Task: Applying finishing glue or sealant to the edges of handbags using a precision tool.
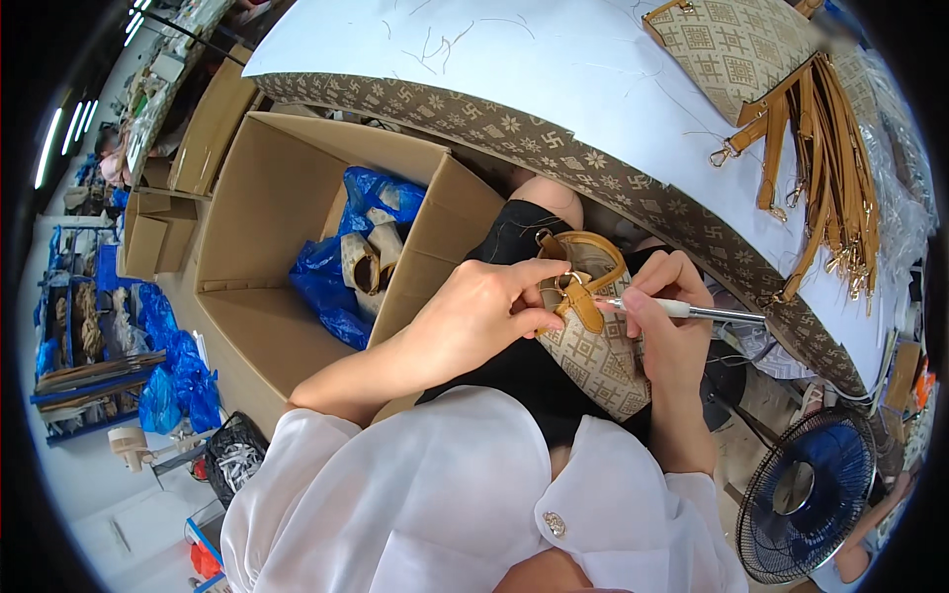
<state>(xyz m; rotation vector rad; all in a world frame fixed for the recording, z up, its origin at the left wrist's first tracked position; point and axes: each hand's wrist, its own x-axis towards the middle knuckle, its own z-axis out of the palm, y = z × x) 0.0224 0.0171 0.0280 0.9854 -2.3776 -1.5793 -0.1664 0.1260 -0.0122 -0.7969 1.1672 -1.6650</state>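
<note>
On my lap rests a small beige patterned handbag (598, 368) with a tan top handle (608, 252) and a metal ring. My left hand (479, 308) grips it with thumb and forefinger, at the tan leather tab (584, 306) under the ring. My right hand (672, 321) pinches a slim white-and-silver pen-like tool (729, 315). Its tip points left and lies at or close to the tab; whether it touches I cannot tell. The lower fingers of my right hand are partly hidden beside the bag.
An open cardboard box (267, 198) at my left holds blue plastic and bag pieces. On the white table (554, 74) ahead lie another patterned bag (736, 49), tan straps with metal clasps (835, 188) and loose threads. A black fan (806, 494) stands at right.
</note>
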